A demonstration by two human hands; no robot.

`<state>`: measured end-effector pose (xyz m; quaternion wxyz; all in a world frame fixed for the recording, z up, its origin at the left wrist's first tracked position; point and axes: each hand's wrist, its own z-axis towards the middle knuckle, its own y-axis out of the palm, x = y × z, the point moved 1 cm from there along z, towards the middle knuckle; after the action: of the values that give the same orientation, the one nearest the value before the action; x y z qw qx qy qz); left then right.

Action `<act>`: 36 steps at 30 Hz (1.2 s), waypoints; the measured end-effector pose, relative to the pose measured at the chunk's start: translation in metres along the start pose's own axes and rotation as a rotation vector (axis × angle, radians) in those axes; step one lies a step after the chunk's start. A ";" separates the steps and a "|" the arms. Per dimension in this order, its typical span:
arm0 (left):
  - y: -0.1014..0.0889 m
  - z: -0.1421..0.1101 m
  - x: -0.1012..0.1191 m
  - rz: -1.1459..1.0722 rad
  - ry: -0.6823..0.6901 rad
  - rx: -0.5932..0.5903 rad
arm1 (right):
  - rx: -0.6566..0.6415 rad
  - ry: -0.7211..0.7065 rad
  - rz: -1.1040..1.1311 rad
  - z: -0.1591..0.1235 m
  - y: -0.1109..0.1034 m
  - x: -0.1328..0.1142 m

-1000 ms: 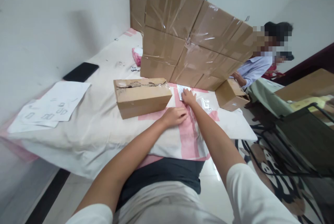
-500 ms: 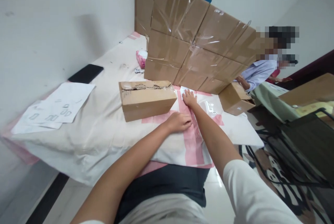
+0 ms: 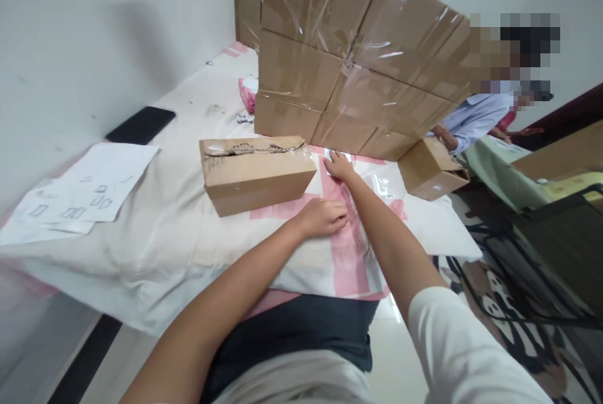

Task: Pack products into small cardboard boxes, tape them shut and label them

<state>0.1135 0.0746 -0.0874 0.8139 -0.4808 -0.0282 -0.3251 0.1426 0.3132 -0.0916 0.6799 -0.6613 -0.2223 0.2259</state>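
My right hand (image 3: 339, 166) lies with its fingers spread on a small white piece (image 3: 328, 154), perhaps paper, at the foot of the cardboard wall. The hand covers most of it. My left hand (image 3: 324, 217) rests nearer to me on the pink-and-white cloth (image 3: 348, 259), fingers curled; whatever is inside them, if anything, is hidden. Left of both hands a closed brown cardboard box (image 3: 259, 181) with a torn top edge lies on the cloth, touched by neither hand. Clear shiny plastic or tape (image 3: 382, 187) lies just right of my right hand.
A tall taped cardboard wall (image 3: 330, 77) stands across the table. To the left are drawn-on paper sheets (image 3: 108, 171) and a black tablet-like slab (image 3: 141, 125). A smaller cardboard box (image 3: 431, 168) sits at the right edge, by a co-worker's hand (image 3: 445, 137). A dark chair (image 3: 560, 228) stands beyond.
The view has shifted slightly down and right, so the boxes and sheets appear a little further left. My hands stay in nearly the same places on the cloth.
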 end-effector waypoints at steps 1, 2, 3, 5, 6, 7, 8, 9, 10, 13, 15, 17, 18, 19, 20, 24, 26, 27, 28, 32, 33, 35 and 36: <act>0.000 0.000 0.000 0.003 -0.002 -0.004 | 0.005 0.011 0.015 -0.001 0.004 -0.001; 0.000 0.000 0.000 0.005 -0.004 -0.007 | 0.014 0.026 0.033 -0.003 0.008 -0.002; 0.001 0.000 0.000 0.006 -0.006 -0.012 | 0.025 0.040 0.052 -0.005 0.011 -0.003; 0.001 0.000 0.000 0.004 -0.010 -0.022 | 0.050 0.052 0.085 -0.008 0.015 -0.004; 0.002 0.000 0.000 0.001 -0.010 -0.027 | 0.059 0.054 0.095 -0.008 0.016 -0.004; 0.003 0.000 0.000 -0.003 -0.010 -0.032 | 0.063 0.056 0.098 -0.008 0.017 -0.003; 0.003 0.000 0.000 -0.007 -0.010 -0.036 | 0.063 0.055 0.099 -0.006 0.016 -0.002; 0.004 0.000 0.000 -0.011 -0.009 -0.040 | 0.058 0.049 0.098 -0.004 0.015 -0.001; 0.004 0.000 0.000 -0.015 -0.008 -0.042 | 0.047 0.041 0.097 -0.002 0.014 0.000; 0.004 0.000 0.001 -0.018 -0.006 -0.043 | -0.006 0.024 0.101 0.003 0.009 0.003; 0.003 0.000 0.002 -0.013 -0.003 -0.038 | -0.023 0.025 0.100 0.003 0.008 0.003; 0.003 0.000 0.002 -0.005 0.001 -0.033 | -0.018 0.033 0.093 0.000 0.008 0.002; 0.002 0.000 0.002 -0.001 0.003 -0.030 | -0.013 0.040 0.091 -0.003 0.008 0.001; 0.002 0.000 0.002 0.002 0.004 -0.027 | -0.009 0.048 0.089 -0.005 0.009 0.000; 0.001 0.000 0.002 0.004 0.003 -0.025 | -0.005 0.056 0.090 -0.007 0.009 -0.001; 0.001 0.000 0.001 0.000 -0.007 -0.021 | -0.005 0.059 0.098 -0.010 0.008 -0.003; 0.001 0.000 0.002 -0.005 -0.015 -0.024 | -0.005 0.051 0.102 -0.008 0.006 -0.002; 0.000 0.000 0.002 -0.006 -0.020 -0.026 | -0.002 0.051 0.101 -0.005 0.005 -0.002; 0.000 0.000 0.002 -0.008 -0.026 -0.028 | 0.004 0.052 0.098 -0.003 0.004 -0.002; -0.001 0.000 0.001 -0.005 -0.038 -0.033 | 0.030 0.071 0.064 0.005 0.002 -0.002; -0.001 0.000 0.001 -0.004 -0.035 -0.032 | 0.033 0.079 0.057 0.005 0.003 -0.002; -0.001 0.000 0.001 0.000 -0.022 -0.025 | 0.043 0.097 0.048 0.004 0.003 -0.004; 0.000 0.000 0.001 0.002 -0.011 -0.020 | 0.044 0.104 0.045 0.002 0.003 -0.005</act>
<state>0.1140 0.0742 -0.0869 0.8091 -0.4908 -0.0291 -0.3218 0.1375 0.3122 -0.0944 0.6997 -0.6619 -0.1667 0.2112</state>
